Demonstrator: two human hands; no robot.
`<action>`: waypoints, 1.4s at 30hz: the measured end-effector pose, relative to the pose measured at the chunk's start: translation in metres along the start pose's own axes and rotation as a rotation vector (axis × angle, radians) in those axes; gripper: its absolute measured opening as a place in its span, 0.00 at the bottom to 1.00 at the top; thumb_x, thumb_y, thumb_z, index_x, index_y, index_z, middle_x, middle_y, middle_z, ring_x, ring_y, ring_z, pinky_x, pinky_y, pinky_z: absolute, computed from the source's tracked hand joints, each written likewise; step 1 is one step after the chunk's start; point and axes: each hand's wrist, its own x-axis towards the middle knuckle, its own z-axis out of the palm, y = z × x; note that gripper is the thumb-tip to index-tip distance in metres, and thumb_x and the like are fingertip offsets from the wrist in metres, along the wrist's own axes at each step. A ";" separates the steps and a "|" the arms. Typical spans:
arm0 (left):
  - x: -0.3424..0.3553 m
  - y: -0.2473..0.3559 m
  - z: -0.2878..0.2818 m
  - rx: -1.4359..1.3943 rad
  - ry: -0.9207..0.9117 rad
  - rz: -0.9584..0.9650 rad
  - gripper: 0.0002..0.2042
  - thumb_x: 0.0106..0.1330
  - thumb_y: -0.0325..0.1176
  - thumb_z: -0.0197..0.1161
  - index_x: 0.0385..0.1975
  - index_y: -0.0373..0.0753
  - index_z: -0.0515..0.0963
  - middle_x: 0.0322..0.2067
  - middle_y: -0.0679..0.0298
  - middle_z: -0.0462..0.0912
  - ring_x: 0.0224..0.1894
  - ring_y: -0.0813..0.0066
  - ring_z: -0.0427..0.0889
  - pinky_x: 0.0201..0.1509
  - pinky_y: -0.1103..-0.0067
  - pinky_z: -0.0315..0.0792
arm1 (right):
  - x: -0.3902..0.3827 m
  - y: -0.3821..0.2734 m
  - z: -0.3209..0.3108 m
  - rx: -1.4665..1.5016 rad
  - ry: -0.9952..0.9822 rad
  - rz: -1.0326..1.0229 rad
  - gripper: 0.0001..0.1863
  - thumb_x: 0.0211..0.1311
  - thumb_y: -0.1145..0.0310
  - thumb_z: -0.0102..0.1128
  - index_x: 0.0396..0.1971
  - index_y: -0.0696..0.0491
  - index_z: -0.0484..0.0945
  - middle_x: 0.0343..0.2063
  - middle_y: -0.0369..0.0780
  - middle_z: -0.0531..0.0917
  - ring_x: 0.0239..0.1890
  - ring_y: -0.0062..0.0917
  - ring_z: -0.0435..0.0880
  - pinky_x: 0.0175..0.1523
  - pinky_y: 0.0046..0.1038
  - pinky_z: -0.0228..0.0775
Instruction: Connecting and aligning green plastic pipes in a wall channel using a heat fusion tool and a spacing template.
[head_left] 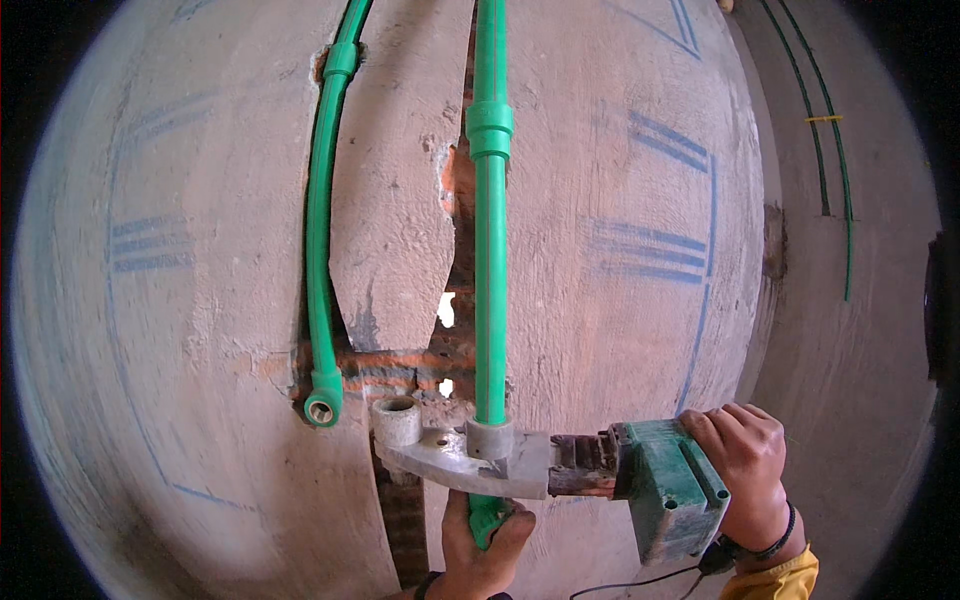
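Rough plaster wall (590,330), marked with blue lines (650,250), fills the frame; a vertical slot cut into it backs the pipework. Key relation: the central green pipe (490,280) runs vertically, its lower end seated in the right-hand grey cup (490,441) of the power tool (675,490). Directly below, on the same axis, the green fitting (486,515) stands against the underside of the tool's metal plate (465,470). The tool's long axis lies across the frame, roughly square to the pipe.

Left hand (485,548), bottom centre: thumb and fingers closed around the fitting; nearer of the two to the pipe end, which lies straight above it. Right hand (745,460), lower right: fingers curled over the rear of the tool's green body, gripping it; the pipe end lies to its left.

Count: central pipe, one; curved green pipe (317,230) at left, one, ending in one elbow (322,400); pipe collars (490,130), two; visible grey cups, two, the left one unoccupied; power tool, one; held fitting, one; cable (635,583), one.
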 end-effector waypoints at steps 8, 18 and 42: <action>0.000 0.002 0.002 0.115 0.067 -0.036 0.22 0.64 0.35 0.65 0.54 0.36 0.67 0.37 0.64 0.77 0.32 0.77 0.76 0.37 0.74 0.75 | 0.001 -0.003 -0.003 -0.026 -0.021 0.003 0.16 0.47 0.69 0.64 0.38 0.58 0.78 0.23 0.39 0.77 0.25 0.30 0.79 0.32 0.32 0.69; -0.004 -0.001 0.002 -0.074 -0.003 0.040 0.30 0.61 0.46 0.71 0.57 0.38 0.66 0.37 0.66 0.76 0.32 0.78 0.73 0.34 0.72 0.72 | 0.002 0.022 0.029 0.043 0.060 -0.081 0.19 0.43 0.64 0.67 0.38 0.55 0.80 0.25 0.38 0.81 0.27 0.29 0.82 0.32 0.31 0.72; 0.001 0.014 0.002 -0.045 0.000 -0.017 0.24 0.64 0.48 0.69 0.49 0.39 0.69 0.29 0.67 0.72 0.28 0.78 0.71 0.33 0.71 0.72 | 0.021 0.038 0.077 0.237 -0.039 -0.111 0.17 0.46 0.65 0.67 0.39 0.52 0.80 0.25 0.38 0.82 0.29 0.33 0.84 0.36 0.32 0.77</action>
